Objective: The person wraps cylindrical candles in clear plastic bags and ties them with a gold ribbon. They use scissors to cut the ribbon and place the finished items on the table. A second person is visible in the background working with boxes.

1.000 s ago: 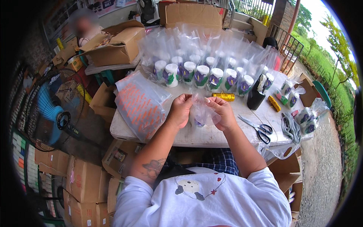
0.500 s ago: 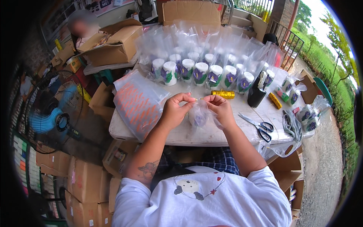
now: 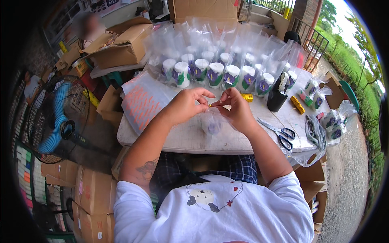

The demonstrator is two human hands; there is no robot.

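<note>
A clear plastic bag (image 3: 211,117) hangs gathered below my fingertips, close over the table's near side. A white item with a purple flower shows blurred inside it. At the bag's neck is a small gold tie (image 3: 210,105). My left hand (image 3: 187,106) has its thumb and a fingertip closed at the tie, with the index finger lifted away. On the other side, my right hand (image 3: 236,110) pinches at the same tie, fingers bent. The exact grip of both hands is partly hidden. Just beyond my right hand lies a spool of gold ribbon (image 3: 246,97).
Several bagged white cylinders with purple flowers (image 3: 214,76) line the far side of the table (image 3: 182,141). Flat plastic bags (image 3: 142,103) lie left. At right are scissors (image 3: 279,131), a black holder (image 3: 276,99), another gold spool (image 3: 297,104) and a grey cloth (image 3: 315,131). A fan (image 3: 60,121) stands left.
My left index finger has lifted off the tie. Both hands have turned a little, and the right has shifted slightly, now covering part of the gold spool.
</note>
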